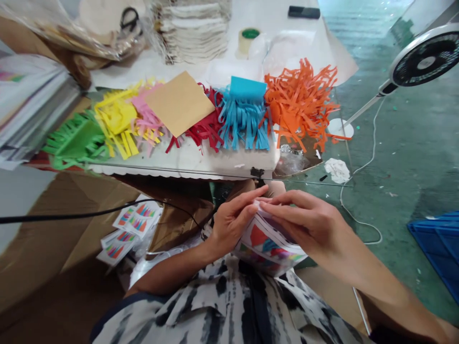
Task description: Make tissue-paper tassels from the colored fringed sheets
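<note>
Close to my body, my left hand [231, 220] and my right hand [313, 217] pinch the top edge of a printed packet [267, 246]. White paper with pictures of coloured tassels shows on it, and its lower part looks glossy, like clear plastic. My fingertips meet at its upper corner, so what lies between them is partly hidden. Beyond my hands, fringed paper tassels lie in a row on the table: green [77, 141], yellow [118, 114], pink [147, 112], dark red [206, 126], blue [245, 117] and orange [299, 102]. A tan square card [180, 103] rests over the pink and red ones.
At the back are stacked white bundles [195, 31], a tape roll [248, 40], black-handled scissors [129, 19] and a black object [303, 12]. A fan [426, 62] stands right. Printed sheets [138, 217] and a cardboard box [175, 224] sit lower left; a blue crate [437, 248] lower right.
</note>
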